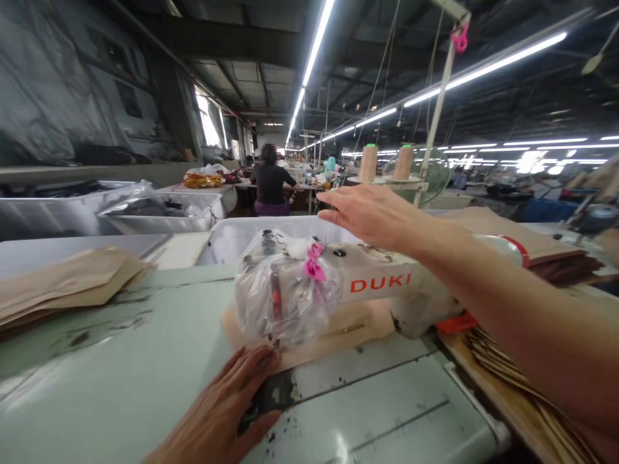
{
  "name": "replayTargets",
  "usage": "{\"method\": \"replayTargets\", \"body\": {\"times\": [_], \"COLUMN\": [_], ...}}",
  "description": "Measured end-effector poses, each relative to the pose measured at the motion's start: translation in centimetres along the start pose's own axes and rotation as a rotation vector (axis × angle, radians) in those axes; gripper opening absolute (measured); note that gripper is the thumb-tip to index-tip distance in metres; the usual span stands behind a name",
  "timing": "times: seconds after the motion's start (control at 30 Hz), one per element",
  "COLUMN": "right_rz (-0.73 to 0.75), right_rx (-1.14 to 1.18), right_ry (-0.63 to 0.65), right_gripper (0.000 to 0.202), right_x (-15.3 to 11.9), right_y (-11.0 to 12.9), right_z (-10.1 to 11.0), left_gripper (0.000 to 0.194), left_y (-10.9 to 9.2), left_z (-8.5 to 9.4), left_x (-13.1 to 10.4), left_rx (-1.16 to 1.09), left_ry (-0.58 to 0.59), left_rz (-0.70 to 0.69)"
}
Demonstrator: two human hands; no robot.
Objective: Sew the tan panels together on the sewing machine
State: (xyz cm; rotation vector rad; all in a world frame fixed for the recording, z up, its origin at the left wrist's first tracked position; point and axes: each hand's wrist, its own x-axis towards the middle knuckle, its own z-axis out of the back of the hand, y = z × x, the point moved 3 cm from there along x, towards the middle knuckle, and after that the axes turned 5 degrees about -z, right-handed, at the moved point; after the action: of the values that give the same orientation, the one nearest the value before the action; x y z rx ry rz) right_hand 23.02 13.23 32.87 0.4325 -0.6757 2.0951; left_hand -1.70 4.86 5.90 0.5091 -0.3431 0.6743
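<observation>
A white sewing machine (380, 283) with red lettering stands on the pale green table, its head wrapped in clear plastic (251, 303) with a pink bow (314, 261). Under the machine head lies a beige fabric piece (338, 338). My left hand (242, 386) rests near the needle area at the fabric's near edge, fingers stretched out and thumb apart. Raised above the machine arm, my right hand (362, 212) has its fingers extended and nothing visible in it; its palm side is hidden.
Beige pieces are stacked at left (72, 280) and at back right (488, 229). Behind the machine is a white bin (222, 232). Two thread cones (368, 164) stand by a pole (438, 109). A person (271, 180) sits farther back. More layered pieces lie at lower right.
</observation>
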Motion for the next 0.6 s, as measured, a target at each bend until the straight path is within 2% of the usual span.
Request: {"method": "replayTargets", "body": {"times": [0.07, 0.1, 0.2, 0.23, 0.33, 0.37, 0.43, 0.53, 0.57, 0.6], "right_rz": [0.055, 0.082, 0.070, 0.014, -0.265, -0.335, -0.380, -0.219, -0.188, -0.212], "right_rx": [-0.004, 0.007, -0.025, -0.078, -0.273, -0.297, -0.222, 0.083, 0.167, 0.203], "right_ry": [0.127, 0.139, -0.016, -0.080, -0.214, -0.199, -0.067, 0.209, 0.220, 0.147], "right_gripper": [0.041, 0.043, 0.038, 0.042, 0.072, 0.076, 0.072, 0.065, 0.070, 0.076], "right_x": [1.6, 1.7, 0.9, 0.5, -0.1, -0.1, -0.3, -1.8, -2.7, -3.8], "right_y": [-1.0, -1.2, -2.2, -2.8, -4.8, -5.2, -5.8, -6.3, -7.0, -8.1], "right_z": [-1.7, -2.2, -1.9, -1.4, 0.3, 0.7, 1.2, 1.8, 2.3, 2.9], "left_gripper": [0.065, 0.066, 0.069, 0.070, 0.070, 0.070, 0.071, 0.075, 0.076, 0.077], "left_y": [0.1, 0.2, 0.4, 0.4, 0.4, 0.4, 0.4, 0.4, 0.4, 0.4], "left_z": [0.0, -0.1, -0.5, -0.7, -0.8, -0.8, -0.7, -0.6, -0.6, -0.5], "left_x": [-0.1, -0.2, -0.5, -0.6, -0.8, -0.8, -0.9, -1.0, -1.0, -1.0], "left_rx": [-0.061, -0.098, -0.207, -0.241, -0.298, -0.298, -0.276, -0.204, -0.179, -0.158], "left_ry": [0.058, 0.081, 0.119, 0.123, 0.127, 0.120, 0.105, 0.111, 0.117, 0.119], "left_rz": [0.031, 0.050, 0.094, 0.103, 0.136, 0.151, 0.156, 0.113, 0.099, 0.092]}}
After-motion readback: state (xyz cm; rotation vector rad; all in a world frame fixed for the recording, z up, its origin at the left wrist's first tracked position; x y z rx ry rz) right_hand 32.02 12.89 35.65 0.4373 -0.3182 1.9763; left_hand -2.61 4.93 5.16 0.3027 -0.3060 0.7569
